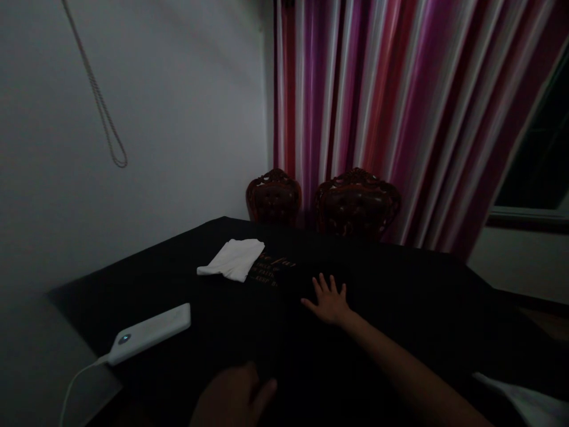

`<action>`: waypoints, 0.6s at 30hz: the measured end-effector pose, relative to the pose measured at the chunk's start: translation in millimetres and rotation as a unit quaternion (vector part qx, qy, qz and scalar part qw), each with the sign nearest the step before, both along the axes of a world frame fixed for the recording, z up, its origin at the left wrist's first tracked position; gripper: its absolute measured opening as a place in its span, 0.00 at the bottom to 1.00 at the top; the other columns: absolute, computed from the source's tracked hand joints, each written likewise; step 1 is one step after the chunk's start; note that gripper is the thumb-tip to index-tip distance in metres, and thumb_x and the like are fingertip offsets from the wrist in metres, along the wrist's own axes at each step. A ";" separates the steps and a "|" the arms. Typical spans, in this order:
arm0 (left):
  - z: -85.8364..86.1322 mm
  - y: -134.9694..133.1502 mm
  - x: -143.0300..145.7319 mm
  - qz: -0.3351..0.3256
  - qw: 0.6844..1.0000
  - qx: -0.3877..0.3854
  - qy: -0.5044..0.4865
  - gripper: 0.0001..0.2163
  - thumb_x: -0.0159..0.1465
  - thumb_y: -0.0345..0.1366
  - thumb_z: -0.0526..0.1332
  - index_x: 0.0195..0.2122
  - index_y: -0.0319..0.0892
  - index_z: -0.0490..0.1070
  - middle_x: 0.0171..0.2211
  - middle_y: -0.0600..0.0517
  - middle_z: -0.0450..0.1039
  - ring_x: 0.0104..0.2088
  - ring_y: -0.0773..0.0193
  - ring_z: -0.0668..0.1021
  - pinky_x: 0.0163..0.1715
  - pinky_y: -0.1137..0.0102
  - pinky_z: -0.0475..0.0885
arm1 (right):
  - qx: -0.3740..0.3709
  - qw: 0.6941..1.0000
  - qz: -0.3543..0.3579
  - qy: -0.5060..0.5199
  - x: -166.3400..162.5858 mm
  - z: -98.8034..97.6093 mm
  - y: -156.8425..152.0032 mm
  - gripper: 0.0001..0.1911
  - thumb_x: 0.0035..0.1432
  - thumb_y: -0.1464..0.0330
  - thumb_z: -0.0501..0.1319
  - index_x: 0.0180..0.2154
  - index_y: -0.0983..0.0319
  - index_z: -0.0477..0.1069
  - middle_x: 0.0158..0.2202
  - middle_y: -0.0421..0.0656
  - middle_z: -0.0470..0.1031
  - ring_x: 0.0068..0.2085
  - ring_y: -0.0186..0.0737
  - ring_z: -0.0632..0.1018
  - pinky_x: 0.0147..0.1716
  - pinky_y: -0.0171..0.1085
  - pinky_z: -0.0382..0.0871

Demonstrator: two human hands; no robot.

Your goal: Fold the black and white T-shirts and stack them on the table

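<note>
My right hand (pixel 329 303) lies palm down with its fingers spread on dark cloth over the black-covered table (pixel 213 332). A darker patch surrounds that hand, but I cannot make out whether it is a separate black cloth. Close to me, at the bottom of the view, is my left hand (pixel 231 394), dim and blurred. Its thumb points right, while its other fingers are hidden. Beyond the left hand, a white cloth (pixel 237 259) lies folded beside gold lettering (pixel 271 270) on the dark surface.
A white power bank (pixel 151 332) with a lit display and a cable (pixel 73 379) sits at the table's left edge. White fabric (pixel 528 398) shows at lower right. Two carved chairs (pixel 358 204) stand behind the table, before a striped curtain (pixel 382 107). A cord (pixel 100 98) hangs along the wall.
</note>
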State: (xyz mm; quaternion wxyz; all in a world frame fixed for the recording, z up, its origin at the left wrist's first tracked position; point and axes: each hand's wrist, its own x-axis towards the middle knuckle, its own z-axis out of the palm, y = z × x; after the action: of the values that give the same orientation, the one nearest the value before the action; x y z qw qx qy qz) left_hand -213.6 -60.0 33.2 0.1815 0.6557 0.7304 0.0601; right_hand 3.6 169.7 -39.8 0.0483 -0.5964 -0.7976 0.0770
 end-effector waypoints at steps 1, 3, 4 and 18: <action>10.3 19.3 0.4 0.011 0.999 0.037 0.017 0.19 0.66 0.49 0.50 0.35 0.41 0.75 0.37 0.44 0.79 0.37 0.53 0.80 0.37 0.63 0.71 | 0.012 1.000 -0.001 0.002 -0.6 0.2 -2.5 0.53 0.52 0.33 0.38 0.68 0.58 0.42 0.70 0.49 0.33 0.67 0.66 0.34 0.58 0.69 0.25; 23.5 69.5 1.2 0.026 0.997 0.061 0.043 0.20 0.67 0.48 0.50 0.38 0.39 0.74 0.39 0.42 0.79 0.40 0.52 0.80 0.37 0.64 0.71 | 0.024 1.000 -0.002 0.008 -1.5 1.9 -6.3 0.52 0.52 0.33 0.38 0.68 0.57 0.43 0.70 0.49 0.35 0.67 0.67 0.35 0.58 0.69 0.25; 26.2 97.3 2.2 0.033 0.996 0.067 0.051 0.20 0.68 0.47 0.49 0.40 0.37 0.74 0.41 0.41 0.78 0.42 0.52 0.79 0.39 0.64 0.71 | 0.027 1.000 -0.001 0.011 -1.7 3.2 -7.8 0.52 0.52 0.32 0.37 0.68 0.56 0.44 0.70 0.49 0.35 0.67 0.67 0.35 0.58 0.68 0.25; -3.6 246.8 27.0 0.050 0.992 0.094 0.074 0.15 0.67 0.44 0.58 0.47 0.38 0.70 0.46 0.47 0.73 0.46 0.59 0.76 0.48 0.57 0.72 | 0.041 0.998 0.010 0.049 -1.0 10.6 -12.8 0.51 0.52 0.33 0.42 0.67 0.56 0.47 0.70 0.49 0.36 0.67 0.67 0.35 0.58 0.68 0.23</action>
State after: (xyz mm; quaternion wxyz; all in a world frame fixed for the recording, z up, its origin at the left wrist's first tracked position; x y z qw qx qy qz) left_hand -186.6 186.8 29.6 0.0608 0.6354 0.7647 0.0890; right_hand 2.7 156.8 -29.2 0.1107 -0.5816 -0.8024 0.0742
